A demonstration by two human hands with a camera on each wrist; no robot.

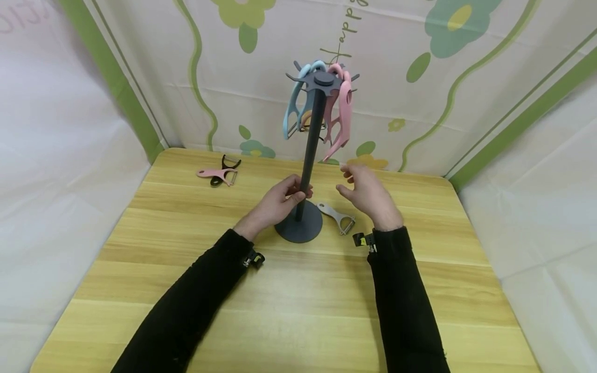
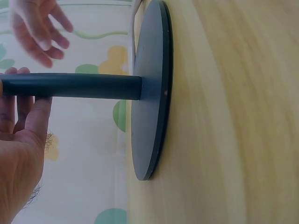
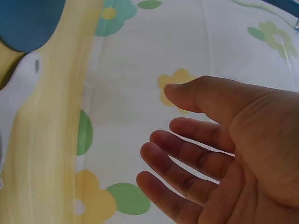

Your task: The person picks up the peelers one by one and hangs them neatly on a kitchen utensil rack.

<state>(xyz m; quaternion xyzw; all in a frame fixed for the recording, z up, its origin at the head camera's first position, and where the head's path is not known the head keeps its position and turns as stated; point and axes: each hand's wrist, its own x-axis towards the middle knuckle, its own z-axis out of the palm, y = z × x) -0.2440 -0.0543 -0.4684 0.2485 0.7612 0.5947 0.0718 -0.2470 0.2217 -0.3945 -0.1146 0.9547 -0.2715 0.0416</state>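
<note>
"counting the stands, what do you get?"

"one dark grey stand, upright, its pole slightly tilted in the head view. the left hand has its thumb and fingers wrapped round the pole, low down, just above the one round base."

"and the right hand?"

"to the right of the pole, apart from it, fingers loosely bent and spread, holding nothing. one silver-grey peeler lies below it, handle end at the base's edge."

"what hangs on top?"

"blue peelers on the left, pink peelers on the right; two of each, it seems, but they overlap."

"farther out?"

"two more on the wooden table, well left of the stand: one small pink peeler lying across one black peeler. behind, one flowered cloth."
</note>
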